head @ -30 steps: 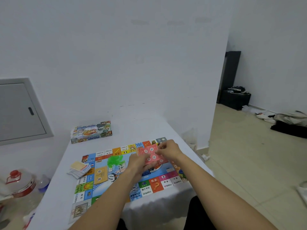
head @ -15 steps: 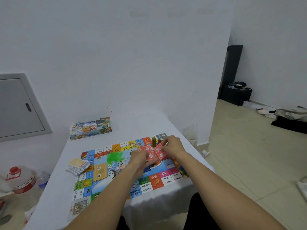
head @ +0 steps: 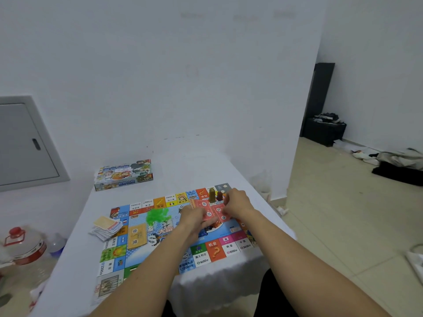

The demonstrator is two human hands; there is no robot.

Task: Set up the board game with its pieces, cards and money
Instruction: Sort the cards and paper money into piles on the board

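both hands, left (head: 191,218) and right (head: 237,202), now fan the red notes (head: 211,210) wider, gripping them.

We face a plain white wall (head: 160,76) under soft, even light. At ten o'clock we see a grey metal panel door (head: 25,145) set into it. The surface (head: 194,170) wears a white cloth. Toward two o'clock, beige floor tiles (head: 332,213) run to a black cabinet (head: 324,131), with dark clothes (head: 398,168) heaped at three o'clock.
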